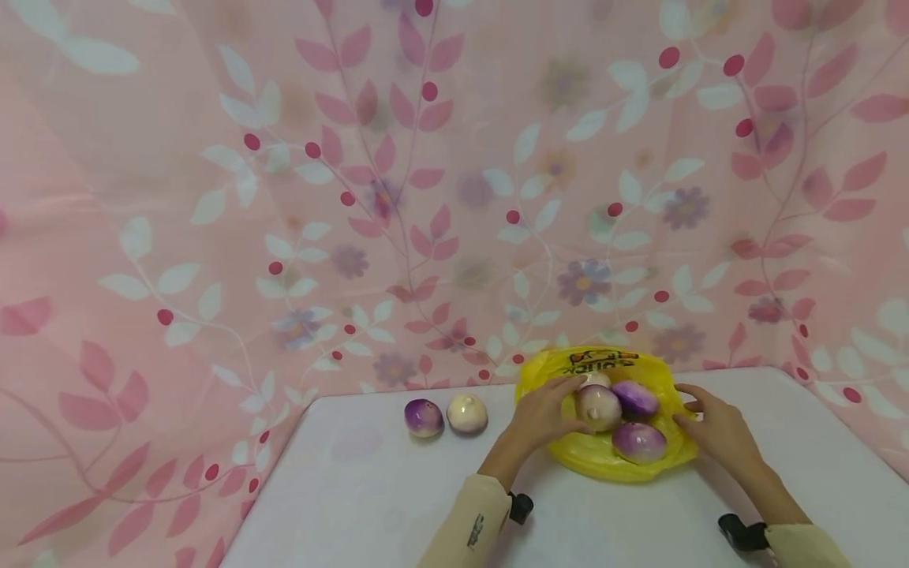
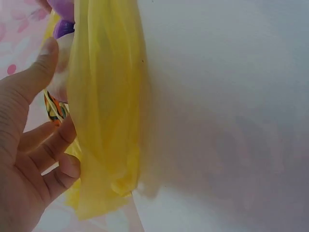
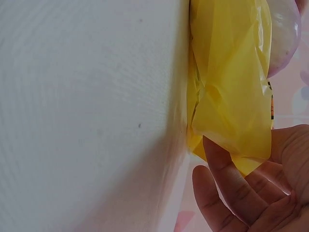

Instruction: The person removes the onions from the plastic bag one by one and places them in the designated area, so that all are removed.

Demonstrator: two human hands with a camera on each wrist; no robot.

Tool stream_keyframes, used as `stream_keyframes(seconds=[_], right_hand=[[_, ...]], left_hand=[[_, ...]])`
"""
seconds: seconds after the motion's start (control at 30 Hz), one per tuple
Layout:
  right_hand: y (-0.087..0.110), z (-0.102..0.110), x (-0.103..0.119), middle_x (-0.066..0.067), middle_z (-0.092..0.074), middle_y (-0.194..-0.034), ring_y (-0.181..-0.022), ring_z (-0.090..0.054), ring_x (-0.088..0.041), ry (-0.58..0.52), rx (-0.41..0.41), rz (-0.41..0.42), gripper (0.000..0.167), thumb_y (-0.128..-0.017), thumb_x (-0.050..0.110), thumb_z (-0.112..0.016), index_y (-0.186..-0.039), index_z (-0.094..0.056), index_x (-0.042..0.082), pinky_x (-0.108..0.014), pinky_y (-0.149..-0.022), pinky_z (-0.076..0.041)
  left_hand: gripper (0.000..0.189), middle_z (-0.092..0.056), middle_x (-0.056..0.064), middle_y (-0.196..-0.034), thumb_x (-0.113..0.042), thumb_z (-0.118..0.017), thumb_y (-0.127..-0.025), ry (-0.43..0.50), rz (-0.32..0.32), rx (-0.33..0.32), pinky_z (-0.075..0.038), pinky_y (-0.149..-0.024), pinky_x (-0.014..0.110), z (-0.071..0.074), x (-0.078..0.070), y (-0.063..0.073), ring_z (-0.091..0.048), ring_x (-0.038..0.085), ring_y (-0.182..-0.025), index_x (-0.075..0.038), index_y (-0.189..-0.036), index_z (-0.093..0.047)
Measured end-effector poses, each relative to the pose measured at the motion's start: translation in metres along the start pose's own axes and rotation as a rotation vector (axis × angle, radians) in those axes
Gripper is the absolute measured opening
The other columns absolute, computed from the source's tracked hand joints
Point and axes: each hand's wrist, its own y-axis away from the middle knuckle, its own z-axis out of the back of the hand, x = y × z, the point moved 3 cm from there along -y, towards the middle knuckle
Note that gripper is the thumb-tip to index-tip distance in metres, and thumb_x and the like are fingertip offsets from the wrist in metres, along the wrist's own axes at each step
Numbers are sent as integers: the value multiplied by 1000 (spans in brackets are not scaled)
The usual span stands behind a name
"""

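The white worktop (image 1: 398, 505) is carrying a yellow plastic bag (image 1: 604, 461) holding purple-and-white turnips (image 1: 599, 407), with two more turnips (image 1: 446, 416) lying just left of it. The left hand (image 1: 545, 410) is resting on a turnip in the bag, fingers relaxed. The right hand (image 1: 716, 430) is touching the bag's right edge, fingers loosely open.
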Motion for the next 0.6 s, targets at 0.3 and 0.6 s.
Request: stream_keyframes(seconds=[0.3, 0.6], right_hand=[[-1, 0, 1, -36, -61, -111, -99, -56, -54, 0, 15, -16, 57, -91, 18, -69, -138, -46, -4, -58, -75, -52], [-3, -2, 1, -35, -62, -110, -98, -56, -54, 1, 6, 5, 56, -91, 18, -69, -137, -46, -4, -58, -75, -52]], left_hand=[[81, -52, -11, -142, -55, -76, -79, -41, 30, 124, -44, -99, 29, -14, -4, -12, -52, 10, -125, -38, -150, -40], [80, -58, -18, -132, -61, -75, -76, -44, 78, 159, -47, -88, 26, -21, -9, -25, -58, 6, -111, -42, -147, -43]])
